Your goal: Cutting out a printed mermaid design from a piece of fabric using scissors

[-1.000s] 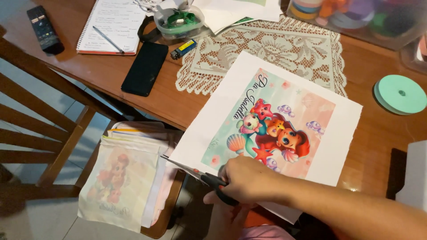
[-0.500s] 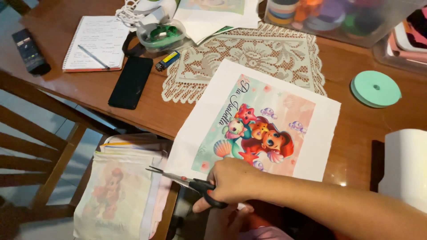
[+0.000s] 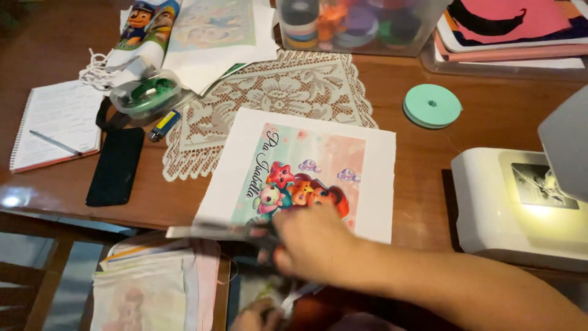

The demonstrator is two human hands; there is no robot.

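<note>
Printed white fabric rectangle with cartoon picture (image 3: 306, 175) flat at wooden table (image 3: 484, 122) edge | right hand (image 3: 312, 245) grips blurred scissors (image 3: 220, 232) at near margin, trimming unfinished | left hand (image 3: 254, 315) below, grip unclear

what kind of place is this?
Probably a home sewing and craft table. A white sewing machine with its lamp lit sits on the wooden table, by a spool of green ribbon. The right hand holds scissors at a printed fabric panel.
</note>
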